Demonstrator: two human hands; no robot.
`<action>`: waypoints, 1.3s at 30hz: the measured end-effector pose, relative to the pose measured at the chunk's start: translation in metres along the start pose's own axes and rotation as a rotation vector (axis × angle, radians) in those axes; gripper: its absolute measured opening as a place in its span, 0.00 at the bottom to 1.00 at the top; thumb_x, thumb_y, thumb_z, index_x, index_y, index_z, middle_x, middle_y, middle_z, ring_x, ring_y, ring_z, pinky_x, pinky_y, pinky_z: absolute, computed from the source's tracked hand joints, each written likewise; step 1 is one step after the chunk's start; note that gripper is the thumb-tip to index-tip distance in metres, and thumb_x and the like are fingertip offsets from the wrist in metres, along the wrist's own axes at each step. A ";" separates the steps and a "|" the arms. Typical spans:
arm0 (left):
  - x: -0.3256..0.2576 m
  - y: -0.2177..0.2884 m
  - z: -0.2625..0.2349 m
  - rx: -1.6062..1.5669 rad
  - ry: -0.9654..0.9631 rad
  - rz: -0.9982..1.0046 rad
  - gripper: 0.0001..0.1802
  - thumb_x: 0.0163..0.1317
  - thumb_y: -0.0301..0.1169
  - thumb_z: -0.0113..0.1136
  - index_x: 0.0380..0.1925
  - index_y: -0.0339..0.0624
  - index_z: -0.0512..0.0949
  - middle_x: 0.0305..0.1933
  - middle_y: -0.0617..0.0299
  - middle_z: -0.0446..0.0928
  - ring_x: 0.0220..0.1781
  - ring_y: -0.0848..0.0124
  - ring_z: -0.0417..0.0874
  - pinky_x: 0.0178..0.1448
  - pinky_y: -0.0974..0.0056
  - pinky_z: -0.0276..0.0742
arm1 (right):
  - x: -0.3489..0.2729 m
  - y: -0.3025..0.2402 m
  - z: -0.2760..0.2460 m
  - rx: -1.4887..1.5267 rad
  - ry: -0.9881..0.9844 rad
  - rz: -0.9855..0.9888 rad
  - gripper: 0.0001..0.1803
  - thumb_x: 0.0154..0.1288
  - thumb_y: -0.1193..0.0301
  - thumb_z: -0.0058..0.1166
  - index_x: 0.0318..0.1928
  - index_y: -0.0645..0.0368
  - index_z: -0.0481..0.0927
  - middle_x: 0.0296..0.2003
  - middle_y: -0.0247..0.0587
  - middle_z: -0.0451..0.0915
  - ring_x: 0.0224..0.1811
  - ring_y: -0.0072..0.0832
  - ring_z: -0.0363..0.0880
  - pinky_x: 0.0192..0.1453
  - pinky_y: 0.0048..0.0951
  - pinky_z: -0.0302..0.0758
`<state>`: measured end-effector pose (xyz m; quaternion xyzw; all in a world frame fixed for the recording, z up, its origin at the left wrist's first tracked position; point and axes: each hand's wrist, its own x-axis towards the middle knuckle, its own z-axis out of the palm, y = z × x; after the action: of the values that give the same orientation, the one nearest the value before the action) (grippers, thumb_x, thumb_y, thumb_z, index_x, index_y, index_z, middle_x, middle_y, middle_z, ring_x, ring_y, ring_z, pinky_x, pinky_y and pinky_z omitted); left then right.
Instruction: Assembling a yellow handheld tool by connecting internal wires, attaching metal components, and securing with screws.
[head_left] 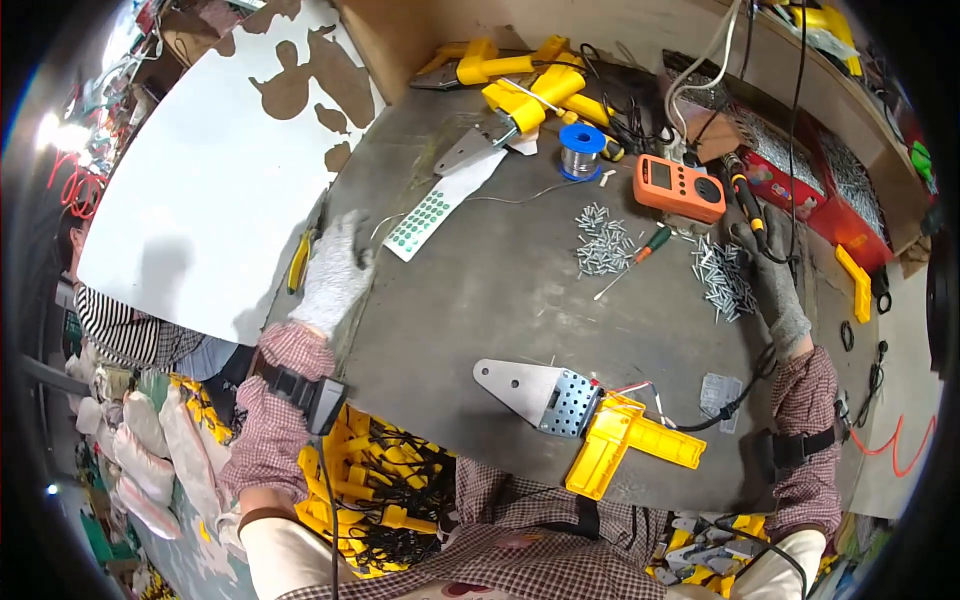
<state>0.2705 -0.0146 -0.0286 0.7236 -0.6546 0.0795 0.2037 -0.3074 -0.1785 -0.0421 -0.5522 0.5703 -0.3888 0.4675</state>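
Observation:
My left hand, in a pale grey glove, lies at the worktable's left edge with fingers stretched out. Just left of it are yellow-handled pliers. At the far right, my right hand, in a darker glove, has its fingers around the lower end of a black-and-yellow handled tool; part of the grip is hidden. In front of me lies an opened yellow plastic-welding iron with a perforated metal guard and a flat pointed heating plate. Its black cord runs toward my right forearm.
Loose screws lie in piles around a green-handled screwdriver. Behind them are an orange meter, a blue solder spool and a green-dotted sheet. More yellow irons, red screw bins and hanging cords border the back.

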 end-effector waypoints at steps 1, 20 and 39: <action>0.000 -0.009 0.006 0.193 0.050 0.110 0.25 0.60 0.24 0.57 0.59 0.43 0.74 0.57 0.46 0.76 0.59 0.50 0.79 0.63 0.52 0.76 | -0.003 -0.005 0.008 0.001 -0.023 -0.016 0.42 0.71 0.59 0.62 0.78 0.52 0.56 0.69 0.44 0.67 0.60 0.28 0.71 0.54 0.24 0.74; -0.054 0.140 -0.071 -0.325 -0.319 0.726 0.16 0.59 0.29 0.65 0.48 0.46 0.86 0.46 0.59 0.82 0.51 0.56 0.82 0.63 0.49 0.73 | -0.083 -0.119 0.010 -0.251 0.316 -0.555 0.10 0.75 0.73 0.53 0.54 0.57 0.78 0.32 0.25 0.75 0.30 0.10 0.67 0.32 0.16 0.64; -0.041 0.249 -0.004 -1.256 -0.730 0.256 0.20 0.66 0.15 0.53 0.58 0.34 0.76 0.48 0.55 0.76 0.48 0.71 0.80 0.56 0.65 0.78 | -0.101 -0.025 0.037 0.631 -0.019 0.082 0.17 0.78 0.55 0.43 0.44 0.57 0.75 0.12 0.27 0.67 0.08 0.17 0.57 0.14 0.21 0.55</action>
<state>0.0220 0.0099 0.0066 0.3688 -0.6824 -0.5330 0.3381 -0.2696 -0.0773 -0.0173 -0.3600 0.4392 -0.5221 0.6363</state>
